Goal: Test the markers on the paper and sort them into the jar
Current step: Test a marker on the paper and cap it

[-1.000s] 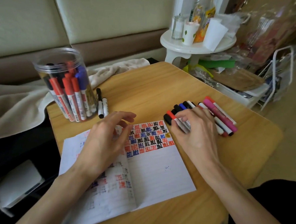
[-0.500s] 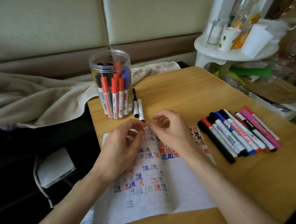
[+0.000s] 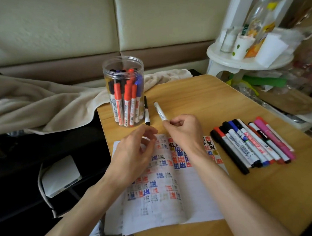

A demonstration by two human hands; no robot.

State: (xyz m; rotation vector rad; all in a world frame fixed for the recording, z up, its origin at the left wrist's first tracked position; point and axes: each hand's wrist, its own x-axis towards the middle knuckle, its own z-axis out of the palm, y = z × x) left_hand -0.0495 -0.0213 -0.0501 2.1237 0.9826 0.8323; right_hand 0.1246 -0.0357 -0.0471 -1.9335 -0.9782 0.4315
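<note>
Marker [image 3: 160, 111] pinched in right hand [image 3: 184, 127]; left hand [image 3: 135, 148] loosely curled, seemingly empty, over paper [image 3: 198, 202].

Both bare forearms reach forward. The left hand [image 3: 135, 153] lies back up, fingers loosely curled, nothing visible in it. Just beside it, the right hand [image 3: 184, 129] pinches a marker [image 3: 160, 111] by one end, fingers curled.

Right hand [image 3: 184, 129] pinches a white marker [image 3: 160, 111] near the jar [image 3: 106, 84]; left hand [image 3: 135, 152] hovers over the paper [image 3: 166, 208]
</note>
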